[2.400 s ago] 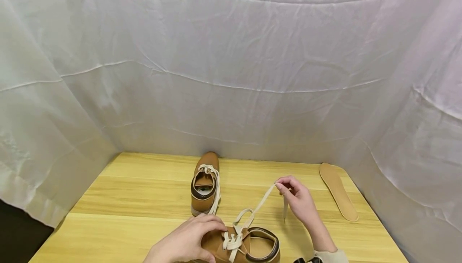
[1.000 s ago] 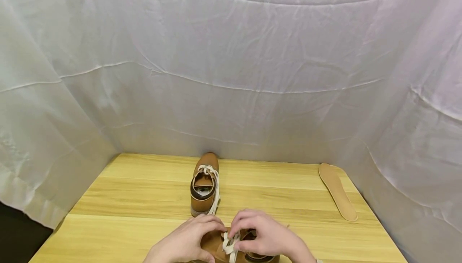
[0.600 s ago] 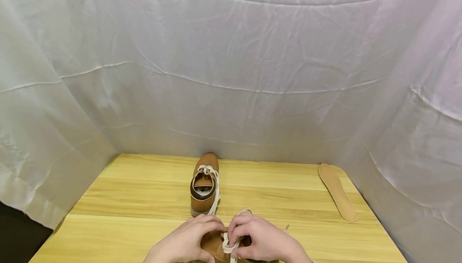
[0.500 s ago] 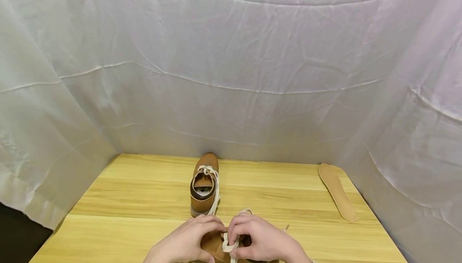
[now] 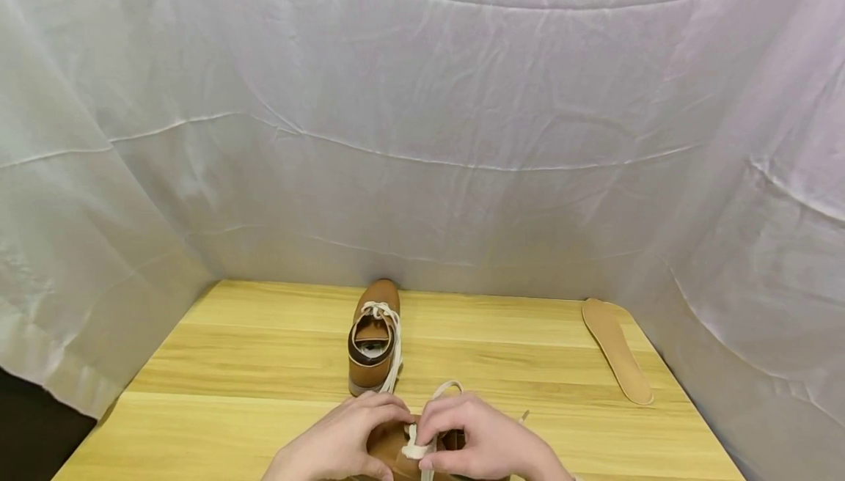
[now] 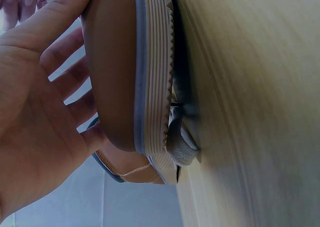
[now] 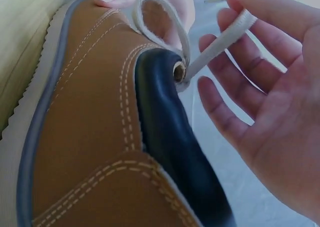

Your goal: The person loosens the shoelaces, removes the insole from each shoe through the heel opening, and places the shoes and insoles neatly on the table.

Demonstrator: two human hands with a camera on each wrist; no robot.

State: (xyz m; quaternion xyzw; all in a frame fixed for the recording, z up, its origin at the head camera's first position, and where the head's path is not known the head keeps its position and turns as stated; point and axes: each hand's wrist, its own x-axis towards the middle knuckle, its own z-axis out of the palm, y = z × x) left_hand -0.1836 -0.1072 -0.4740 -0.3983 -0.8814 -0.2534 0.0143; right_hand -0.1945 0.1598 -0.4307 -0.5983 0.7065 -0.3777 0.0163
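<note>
A tan leather shoe with a dark padded collar lies sideways at the near edge of the head view. My left hand holds its toe, thumb on the near side and fingers over the far side. My right hand is over the lacing and pinches the flat cream shoelace between thumb and index finger. In the right wrist view, the lace runs from the top eyelet up to those fingertips, with a loose loop beside it. The shoe's ribbed sole shows in the left wrist view. My right hand covers most of the shoe's opening.
A matching laced shoe stands at the back, toe toward the curtain. A tan insole lies at the table's right side. Pale curtains enclose the wooden table at the back and sides.
My right hand has come from the right, where it held a lace end out, in over the lacing. Lately the lace at its fingertips has shifted slightly. My left hand has stayed on the toe.
</note>
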